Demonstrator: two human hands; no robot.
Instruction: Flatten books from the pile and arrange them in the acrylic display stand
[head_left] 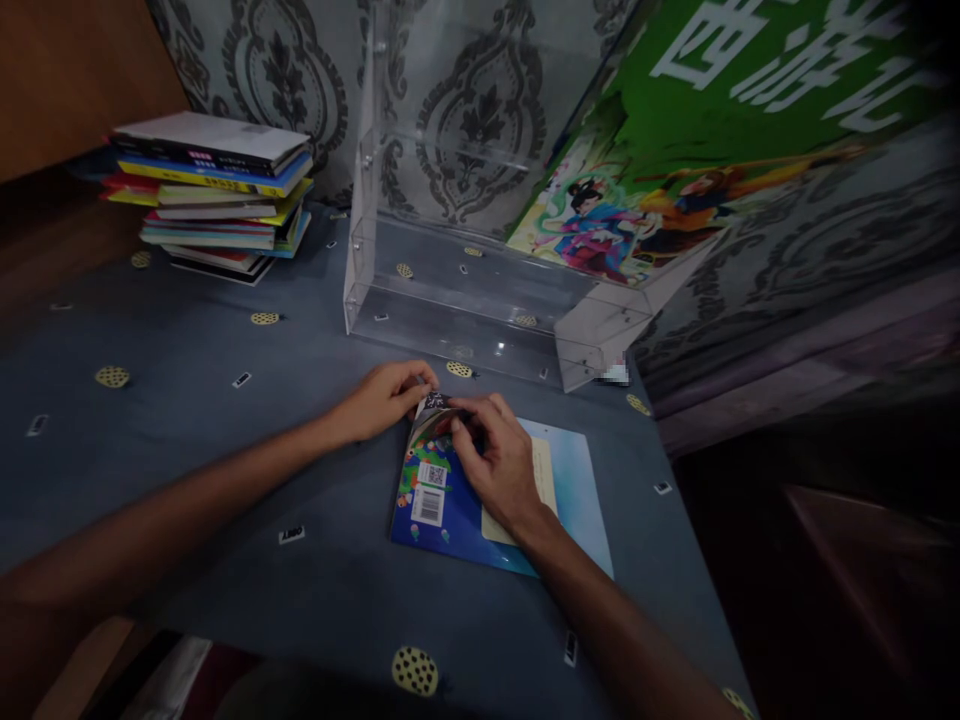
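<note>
A thin blue book (577,490) lies on the table, its back cover with a barcode and a pale yellow panel facing up. Its upper left corner is bent upward, showing a dark patterned inside. My left hand (390,398) is closed, with thumb and fingertips pinching that corner. Lying across the cover, my right hand (499,460) has its fingers curled round the bent edge of the cover, thumb towards the left. The right palm and forearm hide part of the book's middle and lower edge.
Behind the book stands a clear acrylic rack (457,300) with a large green book (645,170) leaning in its right side. A stack of books (217,195) is at the back left. The table (187,440) has a dark cloth and ends at the right and front edges.
</note>
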